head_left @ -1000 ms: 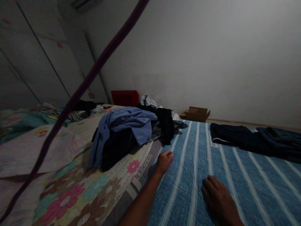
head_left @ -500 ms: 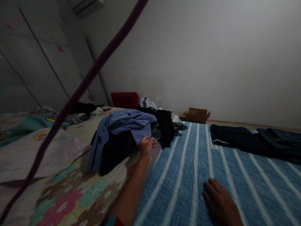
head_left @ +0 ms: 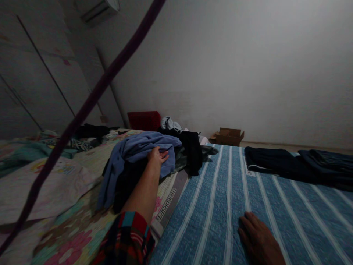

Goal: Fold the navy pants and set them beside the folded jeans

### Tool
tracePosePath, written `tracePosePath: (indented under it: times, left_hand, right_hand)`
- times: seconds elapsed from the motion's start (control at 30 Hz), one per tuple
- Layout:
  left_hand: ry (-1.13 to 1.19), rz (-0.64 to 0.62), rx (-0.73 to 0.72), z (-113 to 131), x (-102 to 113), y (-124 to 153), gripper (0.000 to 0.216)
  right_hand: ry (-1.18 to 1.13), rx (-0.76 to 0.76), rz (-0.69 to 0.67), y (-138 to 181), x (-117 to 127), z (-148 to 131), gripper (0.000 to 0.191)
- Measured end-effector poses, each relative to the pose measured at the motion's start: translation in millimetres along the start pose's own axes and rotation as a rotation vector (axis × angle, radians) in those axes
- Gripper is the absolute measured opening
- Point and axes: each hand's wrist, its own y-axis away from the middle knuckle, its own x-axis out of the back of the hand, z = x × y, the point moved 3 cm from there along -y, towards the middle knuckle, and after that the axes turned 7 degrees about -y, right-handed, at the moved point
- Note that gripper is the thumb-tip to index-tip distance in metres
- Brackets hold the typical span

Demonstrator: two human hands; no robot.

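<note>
My left hand [head_left: 158,156] reaches out over a light blue garment [head_left: 138,141] heaped on the bed to the left. Its fingers are stretched and apart, over or against the cloth; I cannot tell whether they touch it. Beneath the blue garment lies a black garment [head_left: 127,180]. More black clothing [head_left: 191,147] and a grey checked cloth [head_left: 180,160] sit just beyond the hand. My right hand [head_left: 259,235] rests palm down on a blue sheet with white stripes [head_left: 209,206], its fingers out and nothing held.
Dark folded trousers [head_left: 267,158] lie at the right on the striped sheet. A cardboard box [head_left: 228,136] and a red case-like object [head_left: 143,119] stand near the wall. A pale pillow [head_left: 55,180] is at left. A purple cord [head_left: 91,99] crosses the view.
My left hand has moved left and farther up over the light blue garment, and its plaid sleeve has come into view. My right hand has stayed in place.
</note>
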Motion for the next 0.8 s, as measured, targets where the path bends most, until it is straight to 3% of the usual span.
tracePosePath:
  times: [0.17, 0.33, 0.5, 0.63, 0.8]
  left_hand:
    - [-0.032, 0.011, -0.118, -4, 3, 2, 0.035]
    - [-0.200, 0.089, -0.389, -1, 1, 25, 0.016]
    - [-0.410, 0.006, -0.716, -8, -13, 84, 0.015]
    - [-0.522, -0.171, -0.866, -27, -31, 142, 0.018]
    - [-0.670, -0.265, -1.125, -48, -34, 205, 0.025]
  right_hand:
    - [0.028, 0.037, 0.013, 0, 1, 0, 0.028]
    - [-0.026, -0.032, -0.008, -2, 4, -1, 0.029]
    - [-0.106, -0.101, -0.097, -14, 15, -7, 0.028]
    - [-0.163, -0.182, -0.140, -26, 31, -15, 0.025]
    - [-0.231, -0.219, -0.164, -34, 41, -21, 0.021]
